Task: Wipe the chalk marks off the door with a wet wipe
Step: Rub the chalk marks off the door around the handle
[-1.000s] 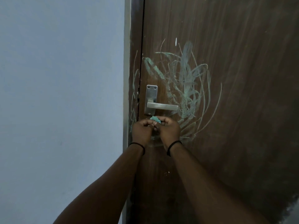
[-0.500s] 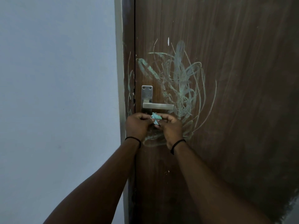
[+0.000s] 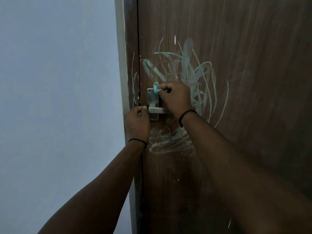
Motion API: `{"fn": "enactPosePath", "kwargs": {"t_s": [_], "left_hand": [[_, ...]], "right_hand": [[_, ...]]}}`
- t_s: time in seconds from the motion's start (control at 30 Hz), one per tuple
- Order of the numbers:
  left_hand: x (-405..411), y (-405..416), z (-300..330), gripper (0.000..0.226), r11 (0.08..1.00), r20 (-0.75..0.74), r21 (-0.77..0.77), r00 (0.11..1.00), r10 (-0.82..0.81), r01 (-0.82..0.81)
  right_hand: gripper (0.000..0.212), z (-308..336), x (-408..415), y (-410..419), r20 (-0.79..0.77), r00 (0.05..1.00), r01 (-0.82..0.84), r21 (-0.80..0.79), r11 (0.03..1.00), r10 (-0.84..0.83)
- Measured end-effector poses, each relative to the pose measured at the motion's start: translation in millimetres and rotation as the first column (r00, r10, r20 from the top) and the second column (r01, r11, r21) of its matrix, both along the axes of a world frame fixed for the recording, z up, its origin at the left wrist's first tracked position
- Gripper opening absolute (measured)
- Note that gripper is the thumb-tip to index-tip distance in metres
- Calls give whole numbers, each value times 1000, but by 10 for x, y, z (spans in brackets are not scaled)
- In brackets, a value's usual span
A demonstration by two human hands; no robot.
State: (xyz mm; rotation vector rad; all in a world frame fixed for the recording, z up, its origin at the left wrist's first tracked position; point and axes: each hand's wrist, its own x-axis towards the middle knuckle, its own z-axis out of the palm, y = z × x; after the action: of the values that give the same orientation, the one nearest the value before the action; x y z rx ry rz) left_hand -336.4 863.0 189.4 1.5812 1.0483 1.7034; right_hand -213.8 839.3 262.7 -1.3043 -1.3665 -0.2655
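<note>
A dark brown wooden door point(image 3: 244, 81) carries greenish chalk marks point(image 3: 197, 73) scribbled around its metal handle point(image 3: 154, 107). Smeared chalk also shows below the handle. My right hand point(image 3: 175, 98) pinches a small crumpled teal wet wipe point(image 3: 156, 88) and holds it against the top of the handle's plate. My left hand point(image 3: 137, 122) sits curled into a fist beside the handle's left end, at the door's edge, with nothing seen in it.
A brown door frame point(image 3: 129, 65) with a few chalk streaks runs along the door's left edge. A plain pale wall point(image 3: 59, 98) fills the left side.
My right hand has lifted with the wipe from below the handle to the top of the handle plate. My left hand has let go of the wipe and stays low beside the handle.
</note>
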Motion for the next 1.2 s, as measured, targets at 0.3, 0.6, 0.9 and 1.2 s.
{"fn": "enactPosePath", "kwargs": {"t_s": [0.3, 0.6, 0.9, 1.2], "left_hand": [[21, 9, 16, 23, 1000, 25, -14, 999, 24, -24], [11, -65, 26, 24, 997, 28, -83, 1000, 0, 2], [32, -92, 82, 23, 995, 26, -96, 1000, -5, 7], [34, -53, 51, 22, 996, 3, -90, 1000, 11, -11]], "right_hand": [[15, -53, -21, 87, 253, 966, 99, -133, 986, -63], [22, 150, -93, 20, 132, 986, 114, -105, 988, -100], [18, 266, -52, 82, 105, 986, 153, -307, 939, -127], [21, 21, 42, -76, 134, 990, 15, -402, 915, 43]]}}
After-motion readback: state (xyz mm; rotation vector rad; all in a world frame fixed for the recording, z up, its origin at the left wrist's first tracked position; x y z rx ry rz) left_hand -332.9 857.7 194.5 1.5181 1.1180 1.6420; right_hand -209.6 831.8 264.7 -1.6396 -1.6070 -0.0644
